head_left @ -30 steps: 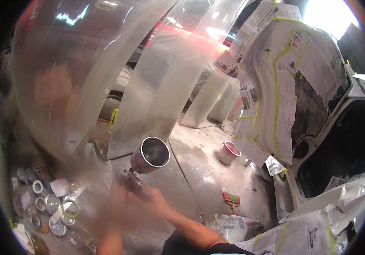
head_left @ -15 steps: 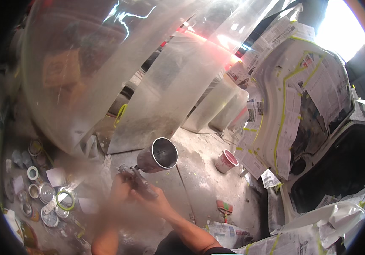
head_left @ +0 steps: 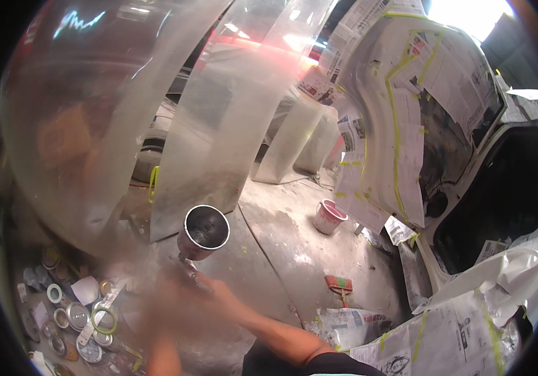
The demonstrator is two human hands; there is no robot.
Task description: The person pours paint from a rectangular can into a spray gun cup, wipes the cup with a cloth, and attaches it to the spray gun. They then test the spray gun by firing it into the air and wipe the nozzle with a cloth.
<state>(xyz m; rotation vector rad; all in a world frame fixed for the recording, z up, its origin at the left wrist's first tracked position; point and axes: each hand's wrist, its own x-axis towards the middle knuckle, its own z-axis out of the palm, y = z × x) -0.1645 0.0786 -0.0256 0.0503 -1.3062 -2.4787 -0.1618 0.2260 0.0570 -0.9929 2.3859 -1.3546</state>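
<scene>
A spray gun with an open round metal cup (head_left: 203, 230) stands upright just in front of me, above the dusty concrete floor. My right hand (head_left: 220, 297) is closed around the gun's body below the cup, and its forearm comes in from the lower middle. My left hand (head_left: 156, 307) is a blur close beside the gun on the left, seen through a hazy smear. I cannot make out its fingers or whether it touches the gun.
Translucent plastic sheets (head_left: 219, 125) hang ahead and to the left. A car body masked with newspaper and yellow-green tape (head_left: 407, 138) fills the right. A pink bucket (head_left: 329, 216) and a brush (head_left: 341, 285) sit on the floor. Several cans and tape rolls (head_left: 78, 316) lie at lower left.
My view has swung a little, so the cans slid in the picture. The cup drifted slightly left. My right hand keeps its hold on the spray gun.
</scene>
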